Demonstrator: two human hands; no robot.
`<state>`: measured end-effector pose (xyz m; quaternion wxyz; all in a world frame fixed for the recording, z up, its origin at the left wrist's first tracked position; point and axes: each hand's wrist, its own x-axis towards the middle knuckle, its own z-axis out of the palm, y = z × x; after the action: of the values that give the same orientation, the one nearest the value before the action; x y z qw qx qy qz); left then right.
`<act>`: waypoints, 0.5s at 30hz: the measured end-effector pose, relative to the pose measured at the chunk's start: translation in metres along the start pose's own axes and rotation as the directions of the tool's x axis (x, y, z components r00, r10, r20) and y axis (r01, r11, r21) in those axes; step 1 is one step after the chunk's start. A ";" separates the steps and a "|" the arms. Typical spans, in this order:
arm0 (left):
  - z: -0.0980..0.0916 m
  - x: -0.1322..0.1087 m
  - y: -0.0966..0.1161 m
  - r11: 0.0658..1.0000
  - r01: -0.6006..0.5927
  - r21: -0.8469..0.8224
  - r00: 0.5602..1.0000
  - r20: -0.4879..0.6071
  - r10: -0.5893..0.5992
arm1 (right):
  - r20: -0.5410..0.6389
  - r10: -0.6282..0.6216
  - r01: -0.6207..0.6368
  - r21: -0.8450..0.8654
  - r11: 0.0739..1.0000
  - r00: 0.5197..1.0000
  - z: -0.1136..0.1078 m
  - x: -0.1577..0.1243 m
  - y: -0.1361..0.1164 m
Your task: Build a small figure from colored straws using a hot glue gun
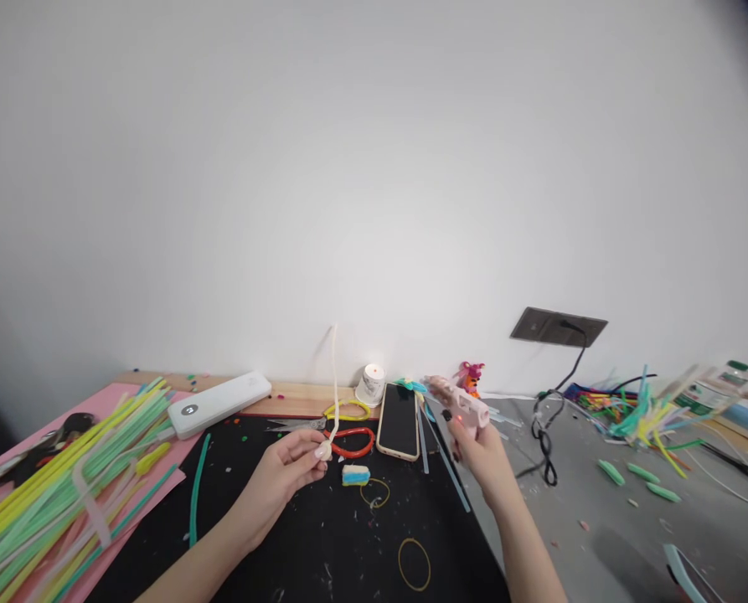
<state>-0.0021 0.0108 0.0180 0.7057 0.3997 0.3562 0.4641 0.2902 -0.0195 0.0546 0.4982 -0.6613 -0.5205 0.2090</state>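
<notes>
My left hand (291,469) pinches the coiled lower end of a cream pipe cleaner (334,381), whose long stem stands upright against the wall behind. In my right hand (477,452) is a pale pink hot glue gun (458,402) with a small red light, its nozzle pointing left and away from the pipe cleaner. Scissors with red and yellow handles (353,442) lie just beyond my left fingers. Between my hands are a phone (399,421) with a dark screen and a small white-and-blue block (355,476).
Bundled pipe cleaners (65,502) and a white power bank (219,404) lie left. An upturned paper cup (371,385) stands by the wall. Rubber bands (415,564) rest on the black mat. A black cord (544,440) runs to the socket (558,327); green pieces (643,473) lie right.
</notes>
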 end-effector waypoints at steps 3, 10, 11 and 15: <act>0.000 0.000 -0.001 1.000 0.009 -0.015 1.000 0.014 -0.009 | 0.261 0.037 -0.138 0.380 0.915 0.965 0.028 -0.011 -0.002; -0.005 0.004 -0.008 0.999 0.007 -0.040 0.999 0.037 -0.005 | 0.504 0.104 -0.323 0.368 0.872 0.857 0.073 -0.040 0.017; -0.005 0.004 -0.008 0.999 0.008 -0.042 0.999 0.041 -0.007 | 0.521 0.106 -0.328 0.355 0.875 0.847 0.075 -0.042 0.019; -0.004 0.003 -0.008 0.999 0.018 -0.046 0.999 0.041 -0.016 | 0.553 0.099 -0.338 0.348 0.874 0.827 0.078 -0.045 0.016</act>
<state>-0.0018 0.0121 0.0090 0.7257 0.3898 0.3342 0.4580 0.2193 -0.0253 -0.0030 0.4447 -0.5094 -0.4940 0.5466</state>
